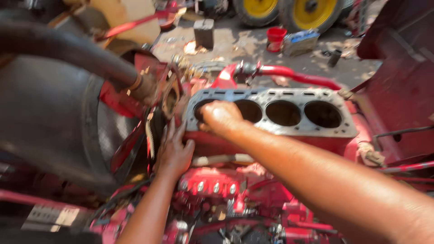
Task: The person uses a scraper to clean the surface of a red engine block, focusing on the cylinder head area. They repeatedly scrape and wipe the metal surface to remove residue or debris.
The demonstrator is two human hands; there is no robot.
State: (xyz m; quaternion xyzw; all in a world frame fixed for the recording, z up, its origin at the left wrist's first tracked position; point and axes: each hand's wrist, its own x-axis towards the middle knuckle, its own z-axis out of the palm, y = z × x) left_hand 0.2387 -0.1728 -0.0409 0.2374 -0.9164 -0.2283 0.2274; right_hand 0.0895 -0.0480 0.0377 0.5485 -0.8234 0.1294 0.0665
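A red engine block (271,140) fills the middle, with a grey head gasket (271,131) lying on its top face and several round cylinder bores showing through it. My right hand (220,116) rests closed over the leftmost bore, at the gasket's left end; whether it holds anything I cannot tell. My left hand (174,151) lies flat with fingers spread against the block's left side, beside a belt and pulley. A red injection pump (217,185) sits below both hands.
A thick black hose (68,49) runs across the upper left to a rusty flange (169,97). Red bodywork (402,81) stands at right. On the dirt ground behind are yellow wheels (312,11), a red cup (275,36) and a dark block (204,31).
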